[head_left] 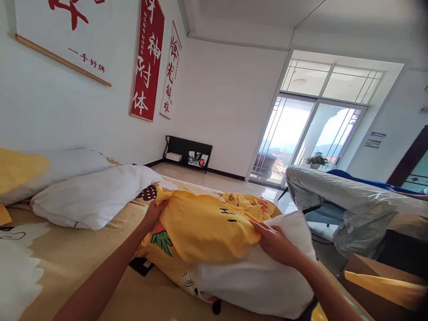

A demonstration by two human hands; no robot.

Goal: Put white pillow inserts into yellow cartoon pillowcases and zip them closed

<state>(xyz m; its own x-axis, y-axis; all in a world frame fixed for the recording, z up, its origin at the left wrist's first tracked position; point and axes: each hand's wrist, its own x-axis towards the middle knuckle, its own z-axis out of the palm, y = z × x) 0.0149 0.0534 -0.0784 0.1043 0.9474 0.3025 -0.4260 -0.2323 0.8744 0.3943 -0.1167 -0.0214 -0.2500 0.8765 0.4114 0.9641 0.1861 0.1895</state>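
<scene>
A yellow printed pillowcase [203,223] is partly drawn over a white pillow [247,281], whose right end sticks out bare. My left hand [156,216] grips the pillowcase at its far left corner, fingers closed on the cloth. At the right, my right hand [274,240] pinches the pillowcase's edge over the pillow. The pillow lies on a bed with a tan patterned sheet [113,247]. Behind the pillowcase lies more crumpled yellow cloth [250,203].
Two more white pillows lie at left, the nearer pillow [90,194] on the sheet. At right stand a plastic-covered table [334,187] and a cardboard box [371,285] with yellow cloth on it. A low black shelf [187,147] stands by the far wall, left of the glass door [307,138].
</scene>
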